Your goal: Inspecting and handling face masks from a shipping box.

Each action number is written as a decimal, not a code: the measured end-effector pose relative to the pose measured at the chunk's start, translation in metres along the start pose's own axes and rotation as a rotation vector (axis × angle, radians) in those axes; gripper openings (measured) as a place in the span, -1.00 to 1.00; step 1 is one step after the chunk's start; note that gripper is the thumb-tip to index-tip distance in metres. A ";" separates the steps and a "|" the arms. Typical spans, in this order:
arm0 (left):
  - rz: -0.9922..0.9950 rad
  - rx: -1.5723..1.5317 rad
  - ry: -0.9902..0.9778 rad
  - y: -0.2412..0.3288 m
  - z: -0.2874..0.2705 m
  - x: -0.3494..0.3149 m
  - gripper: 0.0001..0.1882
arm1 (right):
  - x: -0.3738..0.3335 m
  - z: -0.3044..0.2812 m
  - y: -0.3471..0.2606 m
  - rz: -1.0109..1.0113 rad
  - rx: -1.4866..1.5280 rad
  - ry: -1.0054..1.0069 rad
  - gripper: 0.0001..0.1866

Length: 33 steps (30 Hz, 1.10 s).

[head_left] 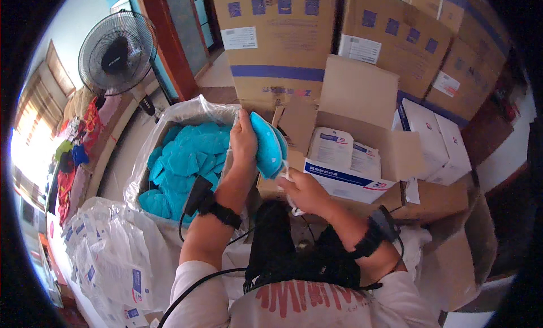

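A teal cup-shaped face mask is held up in front of me, between the two boxes. My left hand is closed on its left edge, thumb and fingers gripping the rim. Lower right of it, my right hand pinches the white ear straps, which dangle below the fingers. Many more teal masks lie heaped in a plastic-lined box to the left. An open carton on the right holds white packets, standing close beyond my right hand.
Large brown cartons are stacked behind. White boxes stand at the right. A clear bag of printed pouches lies at the lower left. A black fan stands at the upper left. Black cables run from bands on both forearms.
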<state>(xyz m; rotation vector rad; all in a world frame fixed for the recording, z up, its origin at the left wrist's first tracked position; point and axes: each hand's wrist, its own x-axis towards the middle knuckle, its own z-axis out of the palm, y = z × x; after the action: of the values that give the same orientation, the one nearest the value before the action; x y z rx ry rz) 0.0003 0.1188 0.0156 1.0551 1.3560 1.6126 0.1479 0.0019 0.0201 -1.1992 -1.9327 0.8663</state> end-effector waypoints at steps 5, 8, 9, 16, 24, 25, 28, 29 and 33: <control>0.099 0.154 0.030 -0.030 -0.008 -0.011 -0.41 | 0.000 -0.008 -0.021 -0.539 -0.243 0.337 -0.81; 0.258 0.256 -0.038 -0.027 0.013 -0.036 -0.44 | -0.001 0.004 -0.031 -0.047 0.377 0.038 -0.81; 0.015 0.108 -0.058 -0.028 0.009 -0.038 -0.45 | -0.001 0.011 -0.031 -0.054 0.380 0.018 -0.81; 0.246 0.834 0.598 -0.081 -0.134 0.036 -0.72 | -0.066 0.007 -0.074 -0.059 0.532 -0.589 -0.85; -0.610 0.134 0.498 -0.144 -0.220 0.058 -0.22 | -0.152 -0.065 0.060 0.797 0.556 0.058 -0.79; -0.611 0.135 0.476 -0.145 -0.209 0.067 -0.22 | -0.172 -0.070 0.076 0.926 0.478 0.186 -0.77; -0.569 0.080 0.737 -0.142 -0.215 0.104 -0.19 | -0.201 -0.079 0.087 1.132 0.399 0.337 -0.74; -0.525 -0.016 0.750 -0.124 -0.196 0.120 -0.20 | -0.213 -0.083 0.087 1.224 0.384 0.397 -0.72; -0.477 -0.058 0.806 -0.099 -0.185 0.170 -0.25 | -0.238 -0.091 0.094 1.159 0.513 0.518 -0.75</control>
<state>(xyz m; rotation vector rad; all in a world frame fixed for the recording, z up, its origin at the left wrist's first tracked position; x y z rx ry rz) -0.2294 0.2241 -0.0791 -0.0259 1.8663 1.7367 0.3451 -0.1674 -0.0576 -1.9293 -0.4289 1.3041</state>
